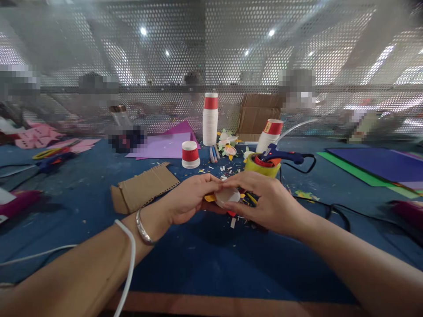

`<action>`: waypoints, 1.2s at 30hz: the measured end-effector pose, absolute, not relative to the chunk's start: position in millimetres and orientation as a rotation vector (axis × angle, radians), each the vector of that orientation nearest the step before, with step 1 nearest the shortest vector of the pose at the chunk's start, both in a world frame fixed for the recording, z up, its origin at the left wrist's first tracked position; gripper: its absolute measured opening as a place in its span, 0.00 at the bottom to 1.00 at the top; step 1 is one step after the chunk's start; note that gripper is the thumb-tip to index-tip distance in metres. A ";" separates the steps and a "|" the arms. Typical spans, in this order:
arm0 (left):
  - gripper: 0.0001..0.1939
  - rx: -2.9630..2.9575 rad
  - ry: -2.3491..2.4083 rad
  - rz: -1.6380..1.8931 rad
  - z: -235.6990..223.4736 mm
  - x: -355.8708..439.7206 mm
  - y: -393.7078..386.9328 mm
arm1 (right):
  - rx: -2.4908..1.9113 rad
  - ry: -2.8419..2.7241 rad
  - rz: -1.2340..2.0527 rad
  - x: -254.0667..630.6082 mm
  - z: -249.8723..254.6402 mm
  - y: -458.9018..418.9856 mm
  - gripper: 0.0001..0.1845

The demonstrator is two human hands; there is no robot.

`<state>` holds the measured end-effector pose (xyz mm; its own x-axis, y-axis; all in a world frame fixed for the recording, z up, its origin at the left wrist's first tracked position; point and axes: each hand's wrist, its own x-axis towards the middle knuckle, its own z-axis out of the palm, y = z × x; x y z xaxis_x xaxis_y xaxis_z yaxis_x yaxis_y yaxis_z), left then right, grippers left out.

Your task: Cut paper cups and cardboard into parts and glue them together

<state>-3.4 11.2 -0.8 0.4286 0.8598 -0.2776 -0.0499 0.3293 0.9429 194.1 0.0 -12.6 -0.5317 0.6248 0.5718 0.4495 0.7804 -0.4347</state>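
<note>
Between my hands is a small white paper piece (228, 197) with a rounded edge and a yellow tab (209, 198) at its left. My left hand (191, 198), silver bangle at the wrist, pinches its left side. My right hand (264, 196) grips it from above and the right, thumb low on its face. Parts of the piece and some fingertips are hidden. Just beyond my right hand, a blue glue gun (280, 155) rests on a yellow tape roll (253, 165). Paper scraps (233, 222) lie below and around my hands.
A red-and-white paper cup (191, 155), a tall cup stack (210, 123) and a shorter leaning stack (267, 138) stand ahead. Cardboard (145, 187) lies left, purple sheets (158, 145) behind it, blue sheets (366, 163) right. A black cable (317, 201) crosses the right side.
</note>
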 end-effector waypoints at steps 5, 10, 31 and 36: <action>0.10 1.063 0.784 0.706 5.3 -8.5 12.7 | -0.757 -2.176 0.310 195.8 -11.4 2.7 0.11; 0.19 1.065 0.652 0.681 8.8 -13.7 7.5 | -0.776 -2.110 0.351 197.2 -3.8 -0.2 0.10; 0.17 1.258 0.700 0.863 1.6 -7.6 7.9 | -0.774 -2.081 0.255 198.3 -3.9 -4.4 0.07; 0.19 1.286 0.738 0.891 -1.0 -7.9 9.7 | -0.780 -2.114 0.298 199.7 -1.9 -5.2 0.03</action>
<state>-7.9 9.7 -1.0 0.4819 0.8760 0.0224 -0.1416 0.0527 0.9885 199.7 -5.2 -1.9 -0.4523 0.6255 0.6357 0.4252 0.7778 -0.4628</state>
